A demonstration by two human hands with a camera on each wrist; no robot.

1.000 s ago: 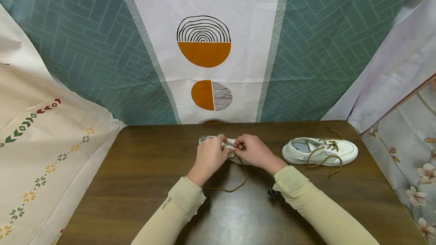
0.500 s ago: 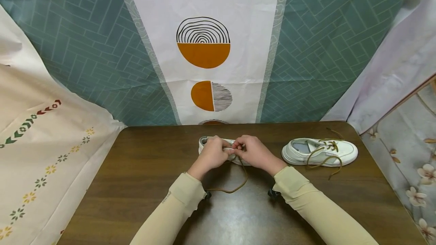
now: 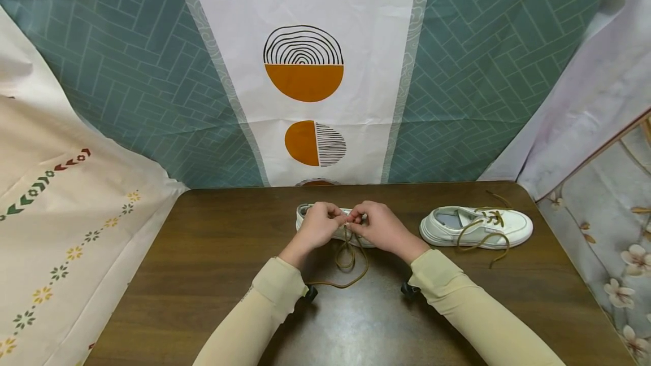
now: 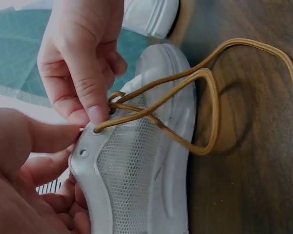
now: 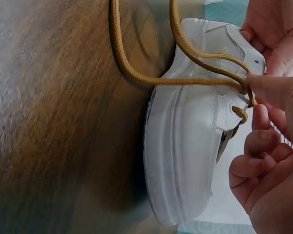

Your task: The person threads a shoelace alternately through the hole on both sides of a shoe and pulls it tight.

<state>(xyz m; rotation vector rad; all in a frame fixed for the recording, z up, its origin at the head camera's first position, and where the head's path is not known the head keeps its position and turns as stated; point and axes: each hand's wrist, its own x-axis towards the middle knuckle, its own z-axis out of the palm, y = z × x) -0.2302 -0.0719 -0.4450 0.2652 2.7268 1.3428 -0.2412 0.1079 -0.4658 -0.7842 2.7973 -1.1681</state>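
Observation:
A white shoe (image 3: 335,234) with a mesh side lies mid-table beneath both hands. Its brown shoelace (image 4: 212,112) enters an eyelet near the top of the side flap and hangs outside in a loop. My left hand (image 3: 316,226) grips the shoe's eyelet flap, thumb at the edge and other fingers curled behind it, partly hidden. My right hand (image 3: 378,226) pinches the lace at the eyelet, its thumb (image 4: 95,105) pressed on it. The two hands' fingertips meet at the flap. One bare eyelet (image 4: 83,153) shows beside the laced one.
A second white shoe (image 3: 478,227) with loose brown laces lies to the right on the brown wooden table (image 3: 218,275). Patterned cloth (image 3: 325,100) hangs behind the table, with more cloth at both sides. The lace's long tail trails toward my left wrist.
A loop of brown lace now hangs below the fingers, where earlier only the long tail showed. My left hand has shifted slightly at the flap; the right hand has barely moved.

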